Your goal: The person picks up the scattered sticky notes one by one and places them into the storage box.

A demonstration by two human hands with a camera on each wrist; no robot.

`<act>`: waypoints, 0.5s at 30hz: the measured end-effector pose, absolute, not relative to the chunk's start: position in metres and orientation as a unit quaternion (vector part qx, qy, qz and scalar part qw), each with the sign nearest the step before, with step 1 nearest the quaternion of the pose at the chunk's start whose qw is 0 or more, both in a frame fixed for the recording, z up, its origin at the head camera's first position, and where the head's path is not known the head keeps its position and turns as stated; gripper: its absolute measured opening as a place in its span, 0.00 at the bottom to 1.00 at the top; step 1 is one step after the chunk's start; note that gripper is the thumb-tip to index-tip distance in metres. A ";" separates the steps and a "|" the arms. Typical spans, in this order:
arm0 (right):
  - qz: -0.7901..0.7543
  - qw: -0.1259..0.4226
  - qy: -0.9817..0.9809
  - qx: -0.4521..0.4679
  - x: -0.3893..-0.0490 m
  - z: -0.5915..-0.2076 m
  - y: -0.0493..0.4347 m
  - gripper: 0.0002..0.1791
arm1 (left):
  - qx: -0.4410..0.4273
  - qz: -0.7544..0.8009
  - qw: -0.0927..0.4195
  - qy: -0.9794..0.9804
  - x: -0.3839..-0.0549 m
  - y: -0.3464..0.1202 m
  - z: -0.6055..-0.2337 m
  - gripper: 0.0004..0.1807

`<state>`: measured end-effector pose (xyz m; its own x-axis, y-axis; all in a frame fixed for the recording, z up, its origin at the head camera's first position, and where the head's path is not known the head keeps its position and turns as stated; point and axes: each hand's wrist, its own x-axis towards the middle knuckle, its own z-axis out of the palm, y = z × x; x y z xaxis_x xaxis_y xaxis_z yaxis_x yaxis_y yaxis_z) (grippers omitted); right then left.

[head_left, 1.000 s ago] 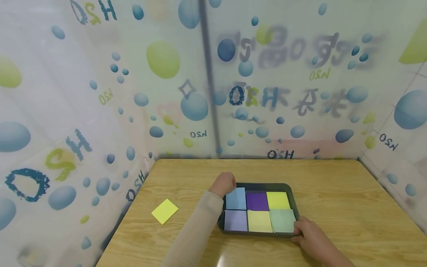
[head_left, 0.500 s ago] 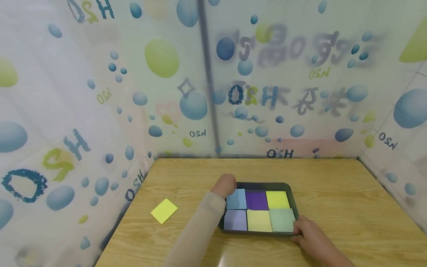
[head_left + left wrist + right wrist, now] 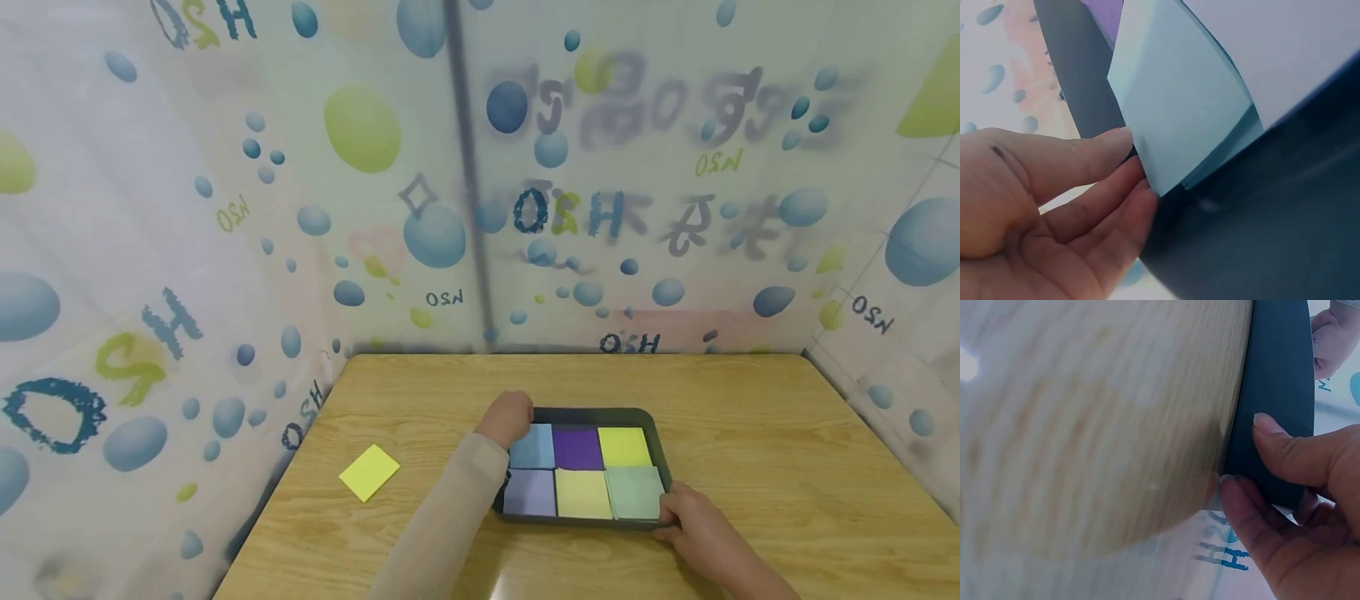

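We start at the fingers of the left hand point(image 3: 1054, 206): thumb and forefinger pinch the lifted corner of the top light-blue sheet point(image 3: 1179, 106), which curls up off its pad. That light-blue pad point(image 3: 532, 446) sits in the far-left compartment of the dark tray point(image 3: 592, 414). The pinch is shallow, right at the corner, and from it we judge the step in hand to be peeling one sheet free.

To do this well, we would keep the pinch on the single top sheet only, draw it slowly towards the far-left tray wall, and peel along the glued edge rather than straight up, so that the pad below stays seated and the sheet does not crease.

The right hand point(image 3: 693, 521) clasps the near-right corner of the tray, thumb on the outer wall and fingers point(image 3: 1272, 494) curled round the rim. We would hold that grip firm, so that the tray does not slide on the wooden table point(image 3: 750, 433) under the pull.

Beside the light-blue pad lie a purple pad point(image 3: 577, 447) and a yellow-green pad point(image 3: 624, 447); the near row holds lavender, pale yellow and pale green pads. A loose yellow sheet point(image 3: 369, 472) lies on the table well to the left of the tray
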<state>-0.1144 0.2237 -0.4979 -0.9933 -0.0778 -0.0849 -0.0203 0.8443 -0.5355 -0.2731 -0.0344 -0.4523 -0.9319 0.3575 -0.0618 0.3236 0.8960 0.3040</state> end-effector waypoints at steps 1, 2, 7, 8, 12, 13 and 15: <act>-0.279 0.052 0.959 -0.026 -0.114 -0.498 0.224 0.16 | 0.176 0.146 0.059 0.972 -0.273 -0.035 -0.452 0.05; -0.280 0.051 0.958 -0.027 -0.114 -0.498 0.224 0.16 | 0.176 0.145 0.059 0.972 -0.272 -0.035 -0.452 0.06; -0.285 0.047 0.957 -0.032 -0.115 -0.499 0.224 0.16 | 0.175 0.154 0.060 0.971 -0.271 -0.036 -0.450 0.08; -0.284 0.047 0.957 -0.031 -0.115 -0.499 0.224 0.16 | 0.174 0.155 0.060 0.971 -0.270 -0.036 -0.450 0.09; -0.277 0.048 0.959 -0.030 -0.115 -0.499 0.224 0.16 | 0.168 0.159 0.064 0.971 -0.270 -0.037 -0.447 0.10; -0.275 0.049 0.960 -0.030 -0.115 -0.499 0.223 0.16 | 0.167 0.159 0.064 0.971 -0.270 -0.037 -0.446 0.10; -0.272 0.048 0.960 -0.034 -0.115 -0.498 0.223 0.16 | 0.165 0.161 0.065 0.971 -0.269 -0.038 -0.446 0.10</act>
<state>-0.1154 0.2230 -0.4983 -0.9930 -0.0915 -0.0747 -0.0387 0.8496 -0.5259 -0.2689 -0.0380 -0.4462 -0.9369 0.3418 -0.0737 0.2999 0.8938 0.3334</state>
